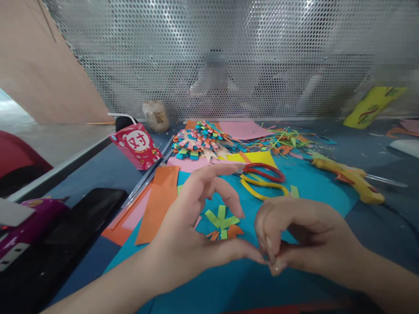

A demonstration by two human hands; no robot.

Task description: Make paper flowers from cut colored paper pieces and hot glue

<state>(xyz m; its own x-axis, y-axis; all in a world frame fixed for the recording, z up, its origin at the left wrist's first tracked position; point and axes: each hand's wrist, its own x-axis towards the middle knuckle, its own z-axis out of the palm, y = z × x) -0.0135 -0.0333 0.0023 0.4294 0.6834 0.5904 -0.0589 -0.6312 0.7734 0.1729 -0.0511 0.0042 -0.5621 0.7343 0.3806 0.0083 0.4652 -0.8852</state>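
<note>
My left hand (188, 233) is above a blue paper sheet (203, 292), its fingers curved wide apart from the thumb. The tip of that thumb meets the fingertips of my right hand (307, 237), which are pinched together. Whatever lies in the pinch, if anything, is too small to make out. Between and behind the hands, a green paper flower shape (222, 220) rests on the blue sheet, with small orange paper pieces (235, 231) beside it. Scissors (263, 195) with one red and one yellow handle lie just beyond my hands.
A yellow glue gun (356, 179) lies at the right. Fringed paper flowers (203, 141) and thin scraps (290, 139) are piled before a perforated metal panel (262, 39). Orange paper (159, 203), a red carton (139, 146) and a black phone (87, 220) are on the left.
</note>
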